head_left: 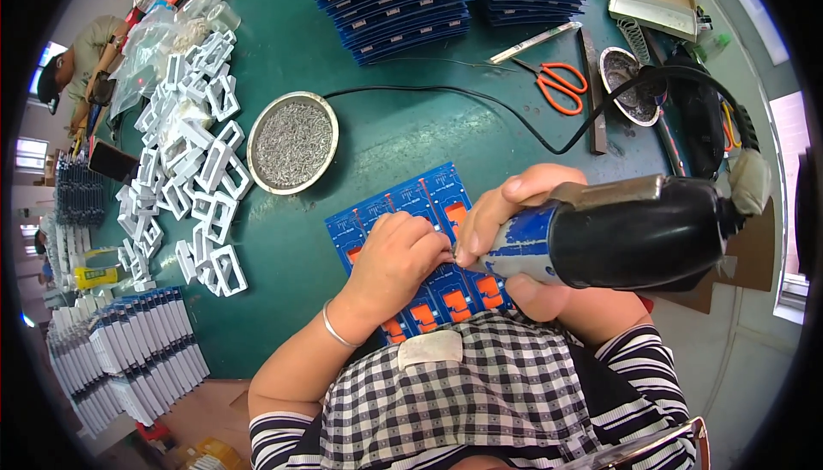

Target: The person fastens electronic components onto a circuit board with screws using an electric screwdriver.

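Glasses (703, 436) with a reddish-brown rim cut across the lower edge, one pair, over a black-and-white checked cloth apron (446, 393) that bore a single pale patch (430, 349). Striped knit sleeves (639, 358) covered both upper arms, and one smooth silvery bangle (329, 322) circled the left wrist. Just past the apron, flat on the dull green tabletop (369, 140), lay one blue board (439, 286), set at a slant, with at least six orange patches showing; its fine white markings were too small to read. The left hand (394, 251) rested over the board, fingers bent and drawn together, their tips at the nose of the tool; whether they pinched anything could not be told. The right hand (501, 213) was wrapped around one thick, rounded power tool (630, 238), glossy black behind and scuffed blue and grey toward its tapered nose, which pointed at the board. Two round dishes (291, 189) stood farther off, the left one filled with tiny metallic pieces. One pair of orange-handled scissors (561, 86) lay near the right dish (607, 88). Two stacks of blue boards (386, 7) rose at the far edge, and at the left sprawled hollow white rectangular frames (195, 134), heaped too closely to count.
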### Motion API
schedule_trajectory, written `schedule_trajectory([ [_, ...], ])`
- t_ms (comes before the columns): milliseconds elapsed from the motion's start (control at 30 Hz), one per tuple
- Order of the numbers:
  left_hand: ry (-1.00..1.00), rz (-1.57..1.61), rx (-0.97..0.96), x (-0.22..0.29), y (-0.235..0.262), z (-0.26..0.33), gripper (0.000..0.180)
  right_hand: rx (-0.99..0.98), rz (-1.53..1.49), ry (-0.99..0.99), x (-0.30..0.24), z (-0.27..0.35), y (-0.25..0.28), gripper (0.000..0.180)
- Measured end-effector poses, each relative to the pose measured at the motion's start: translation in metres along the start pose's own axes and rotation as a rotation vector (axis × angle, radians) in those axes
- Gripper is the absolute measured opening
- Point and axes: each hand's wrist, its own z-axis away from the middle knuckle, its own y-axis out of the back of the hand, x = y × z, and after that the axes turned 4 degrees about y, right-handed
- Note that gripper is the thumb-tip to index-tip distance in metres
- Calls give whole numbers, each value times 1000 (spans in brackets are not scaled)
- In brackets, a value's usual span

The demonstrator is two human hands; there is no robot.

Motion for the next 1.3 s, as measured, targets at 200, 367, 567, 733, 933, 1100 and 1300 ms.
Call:
schedule_trajectory([
  [200, -13, 26, 32, 2, -1, 1, 12, -40, 62, 2, 9, 7, -1, 53],
  [367, 33, 226, -89, -2, 10, -3, 15, -15, 227, -17, 8, 8, -16, 52],
  [567, 154, -16, 226, -35, 72, -20, 11, 104, 115, -51, 3, -5, -36, 53],
  [733, 409, -209, 269, -95, 94, -29, 10, 204, 10, -75, 0, -15, -47, 54],
  [933, 438, -419, 175, -115, 85, -40, 7, 114, -56, -25, 15, -5, -13, 56],
  [1100, 477, -379, 156, -123, 85, -37, 5, 426, -388, 85, 15, 0, -8, 59],
  [1300, 505, -144, 368, -97, 94, -17, 9, 389, -270, 80, -6, 3, -7, 62],
])
